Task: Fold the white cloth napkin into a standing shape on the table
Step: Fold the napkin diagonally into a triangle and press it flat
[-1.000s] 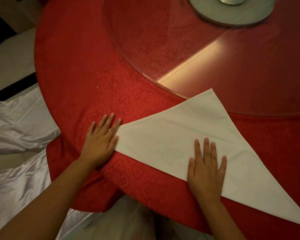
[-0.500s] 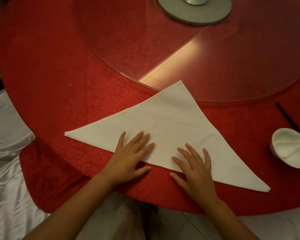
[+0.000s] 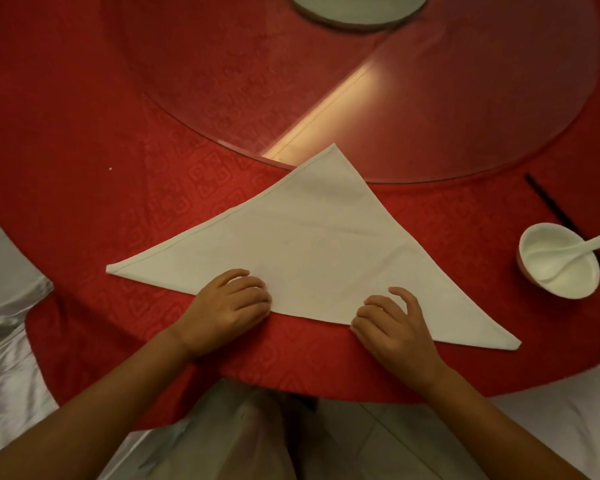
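The white cloth napkin (image 3: 312, 251) lies flat on the red tablecloth (image 3: 84, 133), folded into a triangle. Its apex points away from me and touches the rim of the glass turntable. The long folded edge runs along the near side. My left hand (image 3: 229, 306) sits on that near edge left of the middle, fingers curled in over the cloth. My right hand (image 3: 392, 323) is on the same edge further right, fingertips tucked at the fold and thumb resting on top of the napkin.
A glass turntable (image 3: 430, 98) covers the table's middle, with a grey round base (image 3: 357, 12) at the top. At the right stand a white bowl (image 3: 565, 285) holding a white spoon (image 3: 582, 247), beside a black chopstick (image 3: 551, 209). White satin chair covers (image 3: 7, 375) flank the table's near edge.
Both hands left the napkin's left corner and middle and came to its near folded edge. The flat, spread fingers have curled onto that edge. The view has shifted right.
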### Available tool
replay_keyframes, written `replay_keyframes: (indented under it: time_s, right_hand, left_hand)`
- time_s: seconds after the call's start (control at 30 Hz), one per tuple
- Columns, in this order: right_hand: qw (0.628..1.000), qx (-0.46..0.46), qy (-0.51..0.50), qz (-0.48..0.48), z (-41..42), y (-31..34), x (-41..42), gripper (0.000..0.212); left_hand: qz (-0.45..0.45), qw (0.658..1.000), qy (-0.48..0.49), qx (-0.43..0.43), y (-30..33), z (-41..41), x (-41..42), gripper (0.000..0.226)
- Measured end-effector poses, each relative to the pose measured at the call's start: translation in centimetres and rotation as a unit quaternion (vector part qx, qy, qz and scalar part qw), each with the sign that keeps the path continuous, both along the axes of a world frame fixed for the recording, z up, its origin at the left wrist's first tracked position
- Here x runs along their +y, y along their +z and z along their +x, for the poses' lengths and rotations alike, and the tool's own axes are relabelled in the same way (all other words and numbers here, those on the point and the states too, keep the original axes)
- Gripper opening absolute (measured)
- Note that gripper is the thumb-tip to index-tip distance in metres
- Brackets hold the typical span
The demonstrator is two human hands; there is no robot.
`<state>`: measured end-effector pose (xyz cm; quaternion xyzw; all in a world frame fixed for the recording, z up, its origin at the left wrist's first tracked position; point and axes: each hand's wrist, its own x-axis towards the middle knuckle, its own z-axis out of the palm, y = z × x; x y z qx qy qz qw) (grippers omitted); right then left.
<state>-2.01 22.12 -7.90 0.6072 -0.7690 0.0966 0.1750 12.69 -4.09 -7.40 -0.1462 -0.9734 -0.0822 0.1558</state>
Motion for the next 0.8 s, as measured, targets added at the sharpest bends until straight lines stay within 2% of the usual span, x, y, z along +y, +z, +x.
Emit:
replay_keyframes:
  time_s: [0.2, 0.4, 0.5, 0.57, 0.63, 0.8]
  right_hand:
    - [0.999, -0.016, 0.014, 0.034, 0.8, 0.6, 0.3, 0.010]
    - [0.990, -0.095, 0.037, 0.093, 4.2, 1.3, 2.9, 0.012]
    - [0.984, -0.155, -0.010, 0.091, 4.2, 1.6, 1.3, 0.033]
    - [0.978, -0.169, -0.059, 0.111, 3.0, 2.0, -1.4, 0.046]
    - [0.968, -0.186, -0.092, 0.144, 1.6, 2.0, -4.6, 0.053]
    - [0.951, -0.199, -0.076, 0.223, -1.9, -0.2, -10.0, 0.056]
  left_hand:
    - [0.009, 1.000, -0.001, -0.018, 0.5, 1.2, 1.0, 0.020]
    - [0.026, 0.998, 0.002, -0.049, -0.1, 5.3, 3.0, 0.031]
    - [0.063, 0.987, 0.119, -0.084, 0.0, 4.1, 4.5, 0.044]
    - [0.082, 0.955, 0.251, -0.134, 0.4, 1.9, 5.7, 0.055]
    - [0.092, 0.919, 0.342, -0.173, 0.5, -0.5, 6.8, 0.061]
    - [0.061, 0.889, 0.386, -0.237, -1.3, -2.5, 7.4, 0.065]
